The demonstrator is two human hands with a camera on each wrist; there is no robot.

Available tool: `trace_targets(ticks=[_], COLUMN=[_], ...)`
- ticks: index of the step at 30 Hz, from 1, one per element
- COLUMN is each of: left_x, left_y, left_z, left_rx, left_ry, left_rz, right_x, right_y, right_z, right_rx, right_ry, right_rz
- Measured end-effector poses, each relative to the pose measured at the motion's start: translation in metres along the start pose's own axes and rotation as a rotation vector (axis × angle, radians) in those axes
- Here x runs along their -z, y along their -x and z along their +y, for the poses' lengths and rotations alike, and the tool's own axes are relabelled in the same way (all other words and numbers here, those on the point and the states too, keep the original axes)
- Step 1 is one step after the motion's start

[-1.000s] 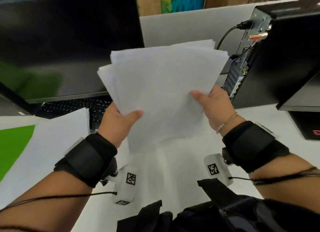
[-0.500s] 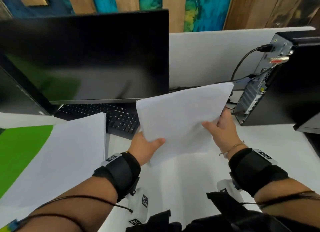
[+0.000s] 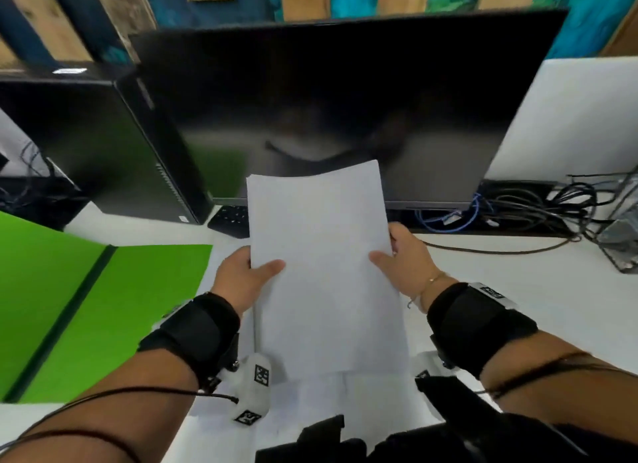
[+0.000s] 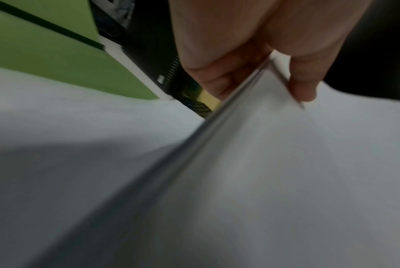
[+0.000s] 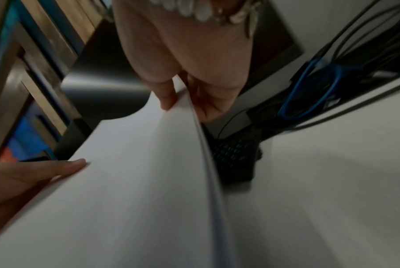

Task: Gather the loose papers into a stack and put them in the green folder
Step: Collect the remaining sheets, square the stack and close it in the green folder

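Note:
A squared stack of white papers point(image 3: 324, 262) stands tilted above the desk, in front of the monitor. My left hand point(image 3: 241, 272) pinches its left edge, thumb on the front and fingers behind. My right hand point(image 3: 400, 259) pinches the right edge the same way. The left wrist view shows the stack's edge point(image 4: 228, 116) between thumb and fingers point(image 4: 217, 85); in the right wrist view the stack point(image 5: 148, 163) sits under my right thumb. The green folder point(image 3: 103, 310) lies open on the desk to the left. Another white sheet point(image 3: 228, 255) lies partly under the stack beside the folder.
A black monitor point(image 3: 338, 110) stands right behind the papers, with a keyboard point(image 3: 231, 217) under its edge. A black computer tower point(image 3: 103, 152) is at the left rear. Tangled cables point(image 3: 538, 203) lie at the right rear on the white desk point(image 3: 535, 283).
The fanned sheets have been squared into one neat stack and turned upright lengthwise. The view has swung left, so the green folder now shows beside my left arm.

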State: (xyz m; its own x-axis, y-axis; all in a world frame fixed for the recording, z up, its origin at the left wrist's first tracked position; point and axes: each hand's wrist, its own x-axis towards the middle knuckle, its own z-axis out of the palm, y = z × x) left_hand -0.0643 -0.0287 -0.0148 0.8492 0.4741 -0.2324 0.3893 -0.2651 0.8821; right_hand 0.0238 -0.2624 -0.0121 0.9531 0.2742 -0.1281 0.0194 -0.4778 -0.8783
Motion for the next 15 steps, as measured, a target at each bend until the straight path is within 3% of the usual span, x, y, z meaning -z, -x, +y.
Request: trace_targets(ticks=[2, 6, 9, 11, 15], left_x=[0.029, 0.059, 0.066, 0.067, 0.061], left_y=[-0.025, -0.053, -0.057, -0.057, -0.053], left_z=[-0.029, -0.079, -0.098, -0.104, -0.109], left_rx=[0.044, 0.152, 0.269, 0.319, 0.315], left_ry=[-0.113, -0.422, -0.588, -0.675, -0.588], left_rz=[0.034, -0.072, -0.087, -0.044, -0.034], right_x=[-0.040, -0.097, -0.116, -0.125, -0.143], right_y=[-0.013, -0.024, -0.016, -0.008, 0.002], right_z=[-0.004, 0.003, 0.018, 0.025, 0.019], right_rx=[-0.074, -0.194, -0.282, -0.371, -0.538], right_ry=[0.055, 0.372, 0.452, 0.343, 0.040], right_rz=[-0.045, -0.061, 0.058, 0.158, 0.199])
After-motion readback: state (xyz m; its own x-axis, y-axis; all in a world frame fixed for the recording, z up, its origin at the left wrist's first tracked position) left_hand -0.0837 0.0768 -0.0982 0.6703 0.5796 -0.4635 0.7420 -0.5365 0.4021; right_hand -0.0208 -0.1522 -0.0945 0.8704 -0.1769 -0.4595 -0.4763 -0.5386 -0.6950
